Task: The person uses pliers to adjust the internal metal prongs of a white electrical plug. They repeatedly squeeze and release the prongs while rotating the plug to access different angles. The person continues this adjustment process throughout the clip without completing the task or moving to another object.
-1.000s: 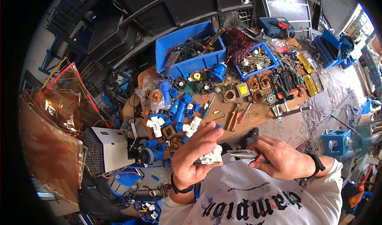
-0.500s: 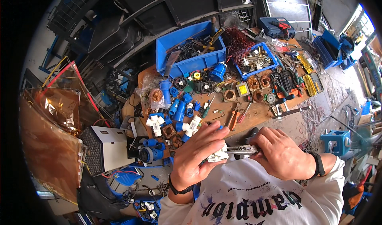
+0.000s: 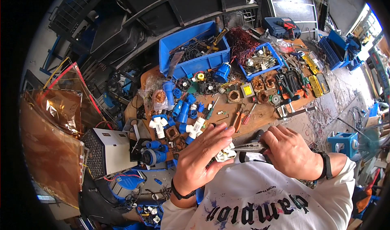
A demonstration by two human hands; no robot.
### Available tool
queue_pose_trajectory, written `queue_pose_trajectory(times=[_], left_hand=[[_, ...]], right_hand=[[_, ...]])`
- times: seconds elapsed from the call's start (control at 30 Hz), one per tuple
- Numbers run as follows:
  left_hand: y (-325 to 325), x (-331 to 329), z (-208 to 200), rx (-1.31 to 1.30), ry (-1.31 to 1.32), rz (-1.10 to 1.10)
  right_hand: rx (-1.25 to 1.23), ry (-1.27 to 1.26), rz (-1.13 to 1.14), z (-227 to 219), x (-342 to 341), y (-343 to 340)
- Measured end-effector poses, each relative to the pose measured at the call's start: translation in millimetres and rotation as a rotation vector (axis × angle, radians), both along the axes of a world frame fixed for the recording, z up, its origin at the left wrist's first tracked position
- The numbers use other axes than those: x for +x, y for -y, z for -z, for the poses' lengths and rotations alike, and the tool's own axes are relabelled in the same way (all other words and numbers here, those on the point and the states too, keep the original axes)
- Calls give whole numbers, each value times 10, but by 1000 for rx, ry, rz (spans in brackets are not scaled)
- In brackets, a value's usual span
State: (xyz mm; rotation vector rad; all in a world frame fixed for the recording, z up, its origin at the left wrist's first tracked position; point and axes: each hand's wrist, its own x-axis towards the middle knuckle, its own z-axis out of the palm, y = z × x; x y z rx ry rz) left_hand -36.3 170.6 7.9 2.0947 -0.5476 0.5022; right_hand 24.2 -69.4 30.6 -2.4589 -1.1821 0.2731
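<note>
My left hand [image 3: 203, 153] is closed around a small white plastic part [image 3: 226, 153], held above my chest. Only its outer end shows past the fingers. My right hand [image 3: 289, 152] wraps round a pair of pliers, whose slim metal jaws [image 3: 246, 146] point left and reach the white part's edge. Whether the jaws grip it cannot be made out, and the handles are hidden in my palm. Just beyond my left hand on the bench lie a white branched pipe fitting [image 3: 197, 127] with blue ends and a pair of orange-handled pliers [image 3: 239, 120].
The wooden bench [image 3: 260, 113] carries blue fittings [image 3: 183, 113], rusty square parts [image 3: 262, 96] and a screwdriver [image 3: 251, 113]. A large blue crate [image 3: 195, 69] of tools and a small blue tray [image 3: 262, 72] of metal pieces stand behind. A white box [image 3: 111, 152] is at left.
My right hand has shifted slightly right and up, with the pliers' jaws now higher. The white part has turned a little in my left hand.
</note>
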Motion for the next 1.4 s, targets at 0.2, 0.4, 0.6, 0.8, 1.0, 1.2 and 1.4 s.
queue_pose_trajectory(times=[0.2, 0.4, 0.6, 0.8, 1.0, 1.2, 1.4], left_hand=[[21, -27, 21, 3, 7, -7], [47, -59, 80, 24, 12, -25], [23, -49, 157, -47, 34, 37], [14, -44, 191, -147, 27, 93], [44, -39, 218, -257, 48, 159], [51, -19, 371, -433, 104, 229], [36, -38, 449, -575, 84, 274]], right_hand=[[42, 7, -30, 63, 9, 19], [61, -276, 13, 139, -53, 10], [159, -658, -9, 145, -110, -2], [50, -1000, -92, 114, -66, 18], [126, -1697, -129, 232, -93, 59], [195, -1968, -306, 231, -42, 61], [160, -1332, -336, 91, -5, 99]])
